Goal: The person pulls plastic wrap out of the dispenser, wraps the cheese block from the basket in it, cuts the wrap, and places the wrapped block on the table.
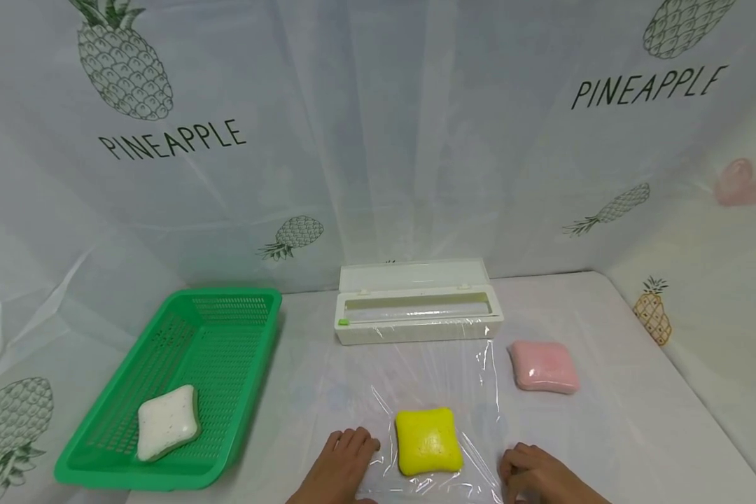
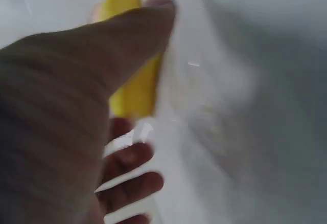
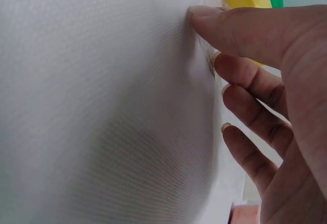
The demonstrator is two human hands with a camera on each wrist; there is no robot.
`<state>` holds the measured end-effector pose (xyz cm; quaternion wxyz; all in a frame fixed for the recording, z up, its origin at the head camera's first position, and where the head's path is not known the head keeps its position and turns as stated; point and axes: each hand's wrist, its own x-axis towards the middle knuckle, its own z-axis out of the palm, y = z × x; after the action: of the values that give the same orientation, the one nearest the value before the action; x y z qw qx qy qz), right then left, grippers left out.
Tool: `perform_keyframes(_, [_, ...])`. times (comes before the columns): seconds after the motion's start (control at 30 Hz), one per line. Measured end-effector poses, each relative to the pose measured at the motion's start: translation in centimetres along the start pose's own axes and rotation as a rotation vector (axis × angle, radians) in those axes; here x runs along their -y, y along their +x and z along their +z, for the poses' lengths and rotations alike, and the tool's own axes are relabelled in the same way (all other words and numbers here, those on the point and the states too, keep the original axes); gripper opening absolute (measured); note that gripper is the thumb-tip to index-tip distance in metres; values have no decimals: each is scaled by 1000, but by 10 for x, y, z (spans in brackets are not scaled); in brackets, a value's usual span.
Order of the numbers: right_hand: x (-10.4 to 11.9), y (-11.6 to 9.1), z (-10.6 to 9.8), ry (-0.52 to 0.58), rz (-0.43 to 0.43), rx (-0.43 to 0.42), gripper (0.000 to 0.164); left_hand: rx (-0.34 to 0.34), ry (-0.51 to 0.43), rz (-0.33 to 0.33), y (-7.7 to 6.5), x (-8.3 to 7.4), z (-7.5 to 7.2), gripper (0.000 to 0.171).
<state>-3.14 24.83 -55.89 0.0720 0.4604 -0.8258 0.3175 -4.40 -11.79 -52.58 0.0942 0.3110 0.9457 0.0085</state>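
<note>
A yellow pillow-shaped block (image 1: pixel 428 441) lies on a sheet of clear cling film (image 1: pixel 409 378) drawn from a white dispenser box (image 1: pixel 418 329). My left hand (image 1: pixel 340 465) is at the film's left side, near the block. Its thumb (image 2: pixel 127 32) stretches across the left wrist view, apart from the loosely bent fingers. At the film's right edge, my right hand (image 1: pixel 538 472) has bent fingers, and its thumb and forefinger pinch the edge. In the right wrist view the forefinger is mostly hidden behind the thumb (image 3: pixel 240 27); the other fingers stand apart.
The dispenser's lid (image 1: pixel 412 275) is raised, and a green slider (image 1: pixel 344 322) sits at its left end. A pink block (image 1: pixel 544 367) lies right of the film. On the left stands a green basket (image 1: pixel 233 413) with a white block (image 1: pixel 166 423) inside. Pineapple-print cloth (image 1: pixel 384 140) hangs behind.
</note>
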Motion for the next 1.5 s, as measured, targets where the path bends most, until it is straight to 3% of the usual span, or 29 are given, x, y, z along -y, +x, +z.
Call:
perform_keyframes(0.1, [0, 0, -1, 7, -5, 1, 22, 57, -14, 40, -6, 7, 8, 43])
perform_keyframes(0.17, [0, 0, -1, 12, -6, 2, 22, 47, -22, 67, -7, 11, 14, 28])
perform_keyframes(0.27, [1, 0, -3, 13, 11, 5, 24, -54, -2, 135, -9, 14, 21, 16])
perform_keyframes(0.4, [3, 3, -7, 49, 91, 27, 25, -205, 44, 192, -9, 19, 27, 16])
perform_keyframes(0.47, [4, 5, -10, 83, 132, 34, 26, -242, 12, 173, -9, 21, 27, 17])
perform_keyframes(0.57, [4, 6, -14, 138, 209, 16, 28, -242, -88, 105, -8, 21, 23, 15])
perform_keyframes(0.77, [4, 12, -14, 16, 354, -136, 31, -174, -291, -62, -3, 19, 15, 12])
perform_keyframes(0.9, [3, 19, -12, -8, 453, -142, 22, -160, -327, -103, 0, 19, 16, 14])
perform_keyframes(1.03, [5, 22, -13, 8, 615, -46, 9, -184, -293, -77, 2, 19, 18, 13])
perform_keyframes(1.1, [6, 24, -14, -24, 665, -37, 10, -210, -257, -63, 2, 17, 17, 14])
perform_keyframes(1.27, [10, 29, -12, -211, 546, -162, 26, -190, -223, -53, 6, 3, 4, 31])
perform_keyframes(1.37, [22, 39, -10, -269, 507, -156, 33, -179, -194, -12, 11, -9, -2, 43])
perform_keyframes(1.5, [37, 56, 3, -272, 453, -90, 46, -214, -121, 50, 20, -21, 1, 49])
